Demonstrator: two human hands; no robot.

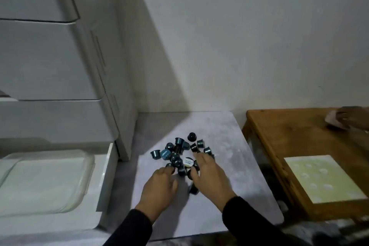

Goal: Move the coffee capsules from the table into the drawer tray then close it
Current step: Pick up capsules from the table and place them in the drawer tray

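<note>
Surfaces: mostly matt, a few glossy bits.
We see the coffee capsules (178,151) as dark, shiny foil-like metal, some with paper-look lids. The table (229,138) top looks smooth, matt, pale grey with a faint marbled pattern. The tray (87,166) in the drawer (108,158) reads as clear glossy plastic; drawer walls are smooth white laminate. We note the side table (279,136) is varnished wood, and the sleeves (251,223) are dark matt cloth.
</note>
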